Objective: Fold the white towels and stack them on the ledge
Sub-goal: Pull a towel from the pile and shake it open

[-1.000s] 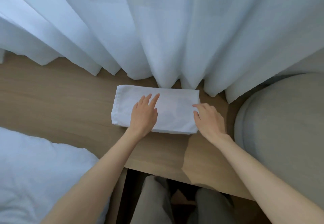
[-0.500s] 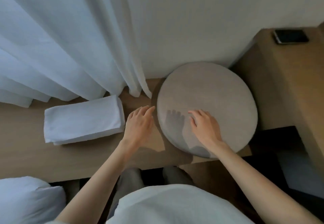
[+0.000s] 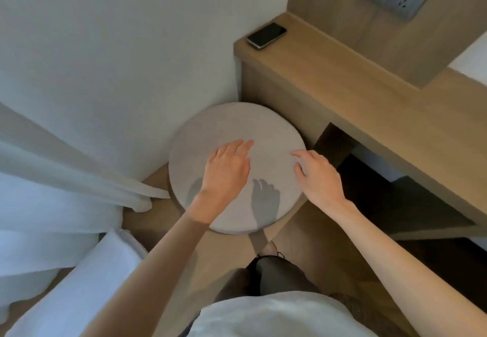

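Probably the only towel in view is the white cloth (image 3: pixel 87 284) at lower left, by the ledge (image 3: pixel 158 178). It is cut off by the frame, so I cannot tell if it is folded. Its long axis runs lower-left to upper-right. It sits well left of both grips and closer to the body, and the left grip is the nearer one.

Left grip (image 3: pixel 226 170): open, fingers straight, holding nothing, above the round stool seat (image 3: pixel 237 123). Its separate shadow suggests no contact.

Right grip (image 3: pixel 316 175): open, fingers loosely spread, empty, over the seat's right edge.

No towel lies on the seat. The curtain (image 3: pixel 66 191) hangs at left. A phone (image 3: pixel 266 35) lies on the desk (image 3: pixel 342 78), well apart. My guess is the next pick needs a turn elsewhere.
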